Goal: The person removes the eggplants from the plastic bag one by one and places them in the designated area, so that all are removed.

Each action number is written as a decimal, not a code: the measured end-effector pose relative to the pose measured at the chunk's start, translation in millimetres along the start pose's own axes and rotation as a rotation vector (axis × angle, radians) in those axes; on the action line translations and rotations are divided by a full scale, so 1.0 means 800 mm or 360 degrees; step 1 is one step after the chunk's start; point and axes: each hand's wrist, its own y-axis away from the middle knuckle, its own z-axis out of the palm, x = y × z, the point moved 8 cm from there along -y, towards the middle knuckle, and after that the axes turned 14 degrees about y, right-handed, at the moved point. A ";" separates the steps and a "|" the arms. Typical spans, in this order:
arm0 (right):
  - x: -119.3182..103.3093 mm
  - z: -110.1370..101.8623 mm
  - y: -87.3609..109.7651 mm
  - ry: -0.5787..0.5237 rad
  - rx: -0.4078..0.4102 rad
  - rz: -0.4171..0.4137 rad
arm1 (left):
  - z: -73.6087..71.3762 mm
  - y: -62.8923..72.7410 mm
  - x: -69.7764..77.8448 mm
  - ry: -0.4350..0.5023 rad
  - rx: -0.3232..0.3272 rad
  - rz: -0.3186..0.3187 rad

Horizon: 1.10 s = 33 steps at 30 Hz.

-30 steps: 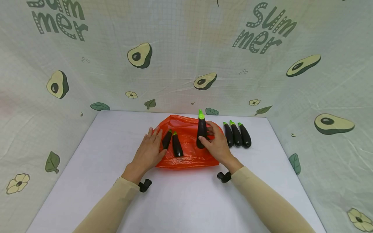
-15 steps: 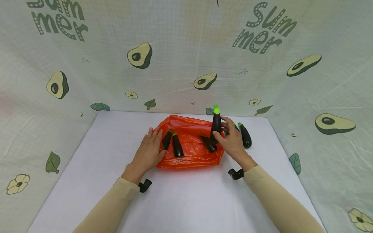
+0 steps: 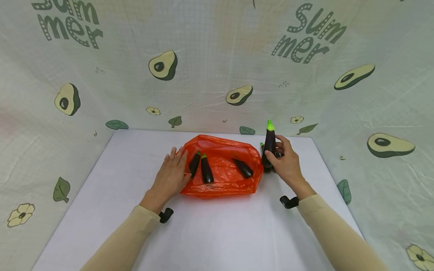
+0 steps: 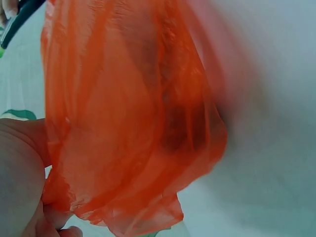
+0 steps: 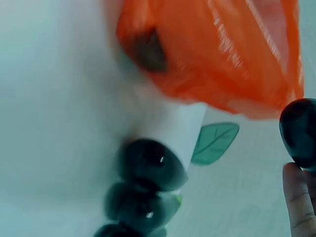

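My right hand (image 3: 288,162) holds an eggplant (image 3: 269,145) upright, bright green stem up, between thumb and fingers. It is raised in front of a row of three eggplants (image 5: 150,165) lying on the table, mostly hidden behind it in the head view. An orange plastic bag (image 3: 223,188) lies with its mouth spread. Inside it are two eggplants (image 3: 207,170) at the left and one eggplant (image 3: 243,168) at the right. With fingers straight, my left hand (image 3: 169,175) rests on the bag's left edge. In the left wrist view, the bag hides part of that hand.
All of this is on a white table (image 3: 217,233). A cloth backdrop (image 3: 200,109) printed with avocados, leaves and flowers stands along the table's back and sides. Black camera mounts (image 3: 289,202) stick out at both wrists.
My right hand has carried the eggplant rightward, from over the bag to in front of the row. The eggplant at the bag's right side has come into view. My left hand has barely moved.
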 end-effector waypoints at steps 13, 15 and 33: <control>0.066 -0.035 0.000 0.0194 0.0008 0.0174 | 0.002 -0.005 -0.004 -0.0061 -0.0034 -0.0019; 0.079 -0.042 -0.002 0.0235 0.0003 0.0192 | 0.003 -0.005 -0.004 -0.0060 -0.0032 -0.0021; 0.184 -0.042 -0.014 0.0389 -0.0221 0.0429 | 0.008 -0.001 -0.009 0.0046 -0.0008 -0.0010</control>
